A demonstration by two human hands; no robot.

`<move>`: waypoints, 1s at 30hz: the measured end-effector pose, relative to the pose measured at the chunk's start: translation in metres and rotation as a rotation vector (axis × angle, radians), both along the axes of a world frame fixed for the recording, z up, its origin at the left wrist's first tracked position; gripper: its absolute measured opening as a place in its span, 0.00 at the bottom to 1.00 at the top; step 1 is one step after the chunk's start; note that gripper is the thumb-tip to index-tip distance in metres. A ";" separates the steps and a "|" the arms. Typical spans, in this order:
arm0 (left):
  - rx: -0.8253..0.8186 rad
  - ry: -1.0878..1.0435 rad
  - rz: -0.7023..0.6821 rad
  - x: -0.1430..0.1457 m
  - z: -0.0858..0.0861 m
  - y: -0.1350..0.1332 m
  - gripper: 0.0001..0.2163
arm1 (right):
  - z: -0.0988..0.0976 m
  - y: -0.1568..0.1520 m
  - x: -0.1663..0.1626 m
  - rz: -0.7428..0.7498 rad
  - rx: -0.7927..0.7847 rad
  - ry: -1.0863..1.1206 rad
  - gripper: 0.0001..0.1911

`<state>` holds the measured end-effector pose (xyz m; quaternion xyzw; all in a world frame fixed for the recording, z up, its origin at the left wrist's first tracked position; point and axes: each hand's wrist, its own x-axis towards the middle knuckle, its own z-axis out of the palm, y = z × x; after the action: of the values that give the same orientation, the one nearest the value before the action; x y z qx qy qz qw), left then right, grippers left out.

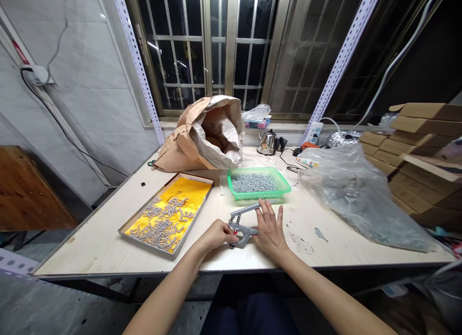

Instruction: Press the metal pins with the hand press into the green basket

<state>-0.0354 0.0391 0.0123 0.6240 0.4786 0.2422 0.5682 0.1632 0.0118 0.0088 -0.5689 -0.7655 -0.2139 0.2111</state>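
A grey metal hand press tool (242, 219) lies on the pale table (108, 229) in front of me. My left hand (215, 235) pinches something tiny at the tool's jaw end; what it holds is too small to name. My right hand (269, 229) rests on the tool's body with its fingers stretched out flat, holding it down. Behind the tool stands a green plastic basket (258, 183) filled with small metal pieces. To the left is a shallow tray with a yellow lining (187, 188), holding several small silver parts.
A torn brown paper sack (202, 137) lies at the back of the table. A large clear plastic bag (361, 195) of metal parts spreads on the right, beside stacked cardboard boxes (418, 157). A kettle (267, 143) and cables sit near the barred window.
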 end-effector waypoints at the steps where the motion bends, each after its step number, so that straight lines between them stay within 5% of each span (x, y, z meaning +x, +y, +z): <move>1: 0.001 -0.007 0.006 0.000 -0.001 0.000 0.12 | 0.000 0.000 0.000 0.001 0.012 0.001 0.32; 7: -0.014 -0.050 0.031 -0.002 0.004 -0.003 0.15 | 0.006 0.006 0.002 0.034 0.054 0.046 0.14; 10: -0.022 -0.116 0.025 -0.003 0.013 -0.002 0.21 | 0.012 0.010 0.006 0.011 -0.043 0.034 0.15; 17: 0.001 -0.170 0.389 -0.004 0.010 0.014 0.33 | 0.012 0.032 0.011 -0.043 -0.349 -0.101 0.07; 20: -0.007 -0.183 0.399 -0.003 0.005 0.017 0.30 | 0.014 0.037 0.006 -0.030 -0.388 -0.122 0.07; 24: -0.121 -0.171 0.288 0.001 0.010 0.013 0.23 | 0.026 0.033 -0.003 -0.041 -0.331 -0.110 0.12; 30: -0.061 -0.082 0.215 0.005 0.021 0.004 0.14 | 0.033 0.024 -0.008 -0.046 -0.091 0.015 0.15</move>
<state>-0.0301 0.0426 0.0330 0.5411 0.5262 0.3124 0.5769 0.1556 0.0362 0.0414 -0.5969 -0.7597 -0.1793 0.1858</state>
